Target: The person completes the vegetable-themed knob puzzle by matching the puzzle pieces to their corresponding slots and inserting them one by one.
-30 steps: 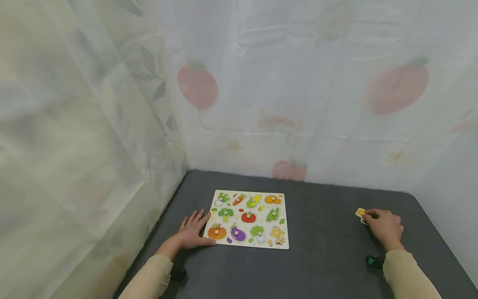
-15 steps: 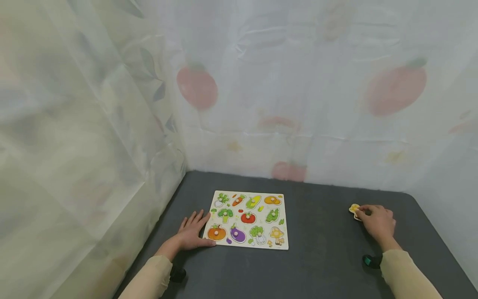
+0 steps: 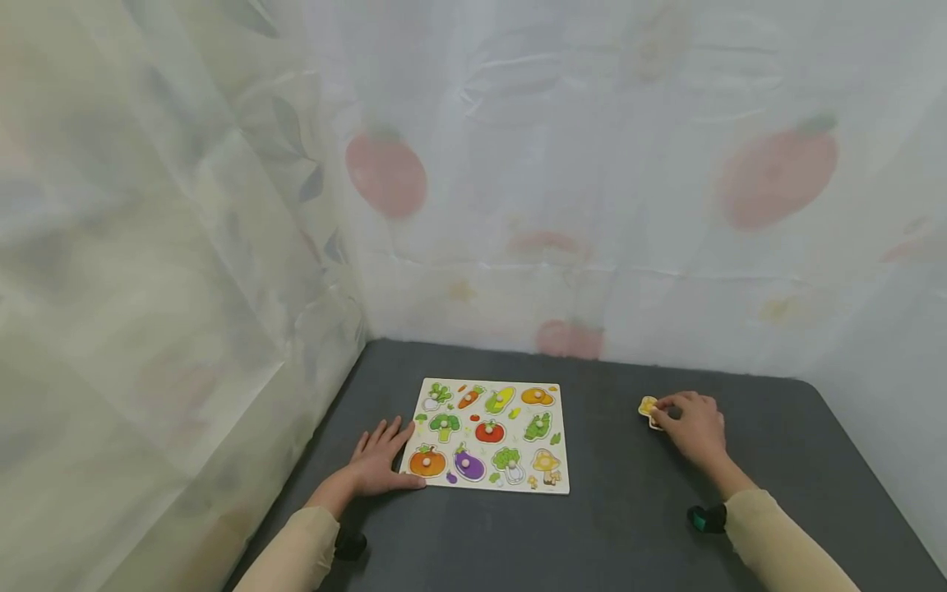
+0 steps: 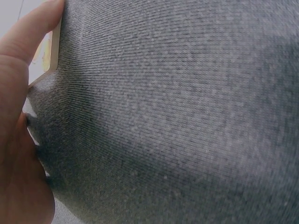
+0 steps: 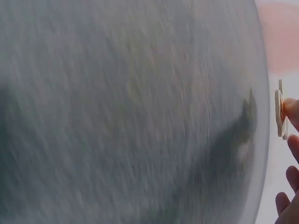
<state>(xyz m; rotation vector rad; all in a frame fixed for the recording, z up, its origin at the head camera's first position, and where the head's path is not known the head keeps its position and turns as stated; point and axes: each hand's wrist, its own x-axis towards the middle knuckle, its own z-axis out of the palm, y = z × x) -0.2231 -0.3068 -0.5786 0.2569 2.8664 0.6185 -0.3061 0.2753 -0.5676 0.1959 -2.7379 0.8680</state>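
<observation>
A white vegetable puzzle board [image 3: 484, 485] lies flat on the dark table, with knobs visible on several of its pictures. My left hand [image 3: 379, 462], fingers spread, rests at the board's left edge, its thumb along the front left corner. In the left wrist view the thumb [image 4: 28, 32] lies against the edge of the board [image 4: 53, 51]. Right of the board, my right hand [image 3: 691, 426] pinches a yellow mushroom puzzle piece [image 3: 648, 405]. The right wrist view shows that mushroom piece [image 5: 279, 112] nearly edge-on, held up off the cloth. Its knob is hidden by the fingers.
The dark grey cloth-covered table [image 3: 592, 543] extends around the board. A pale printed curtain [image 3: 473, 205] hangs along the back edge, and another sheet [image 3: 185, 329] stands close to the left side. A black band [image 3: 706, 519] sits at the right wrist.
My right hand has carried the mushroom puzzle piece leftward, closer to the board. The left hand and the board stay in place, apart from a slight shift of the head view.
</observation>
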